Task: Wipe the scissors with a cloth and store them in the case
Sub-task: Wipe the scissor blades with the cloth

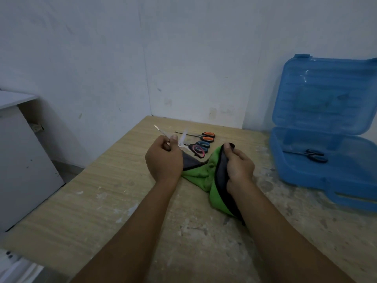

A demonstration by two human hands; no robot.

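My left hand (164,158) grips a pair of scissors with pink-and-black handles (196,151) by the blades, which stand spread open and point up and away. My right hand (238,167) clutches a green cloth with a dark edge (201,175) that drapes between both hands onto the table. Two more pairs lie just beyond on the table: blue-handled scissors (203,145) and orange-handled scissors (208,136). An open blue plastic case (302,170) sits at the right, with black scissors (312,155) lying in its bottom half.
The wooden table (122,201) is scuffed with white paint marks. The case's lid leans against the white wall behind. A white cabinet (22,164) stands to the left of the table, past its edge.
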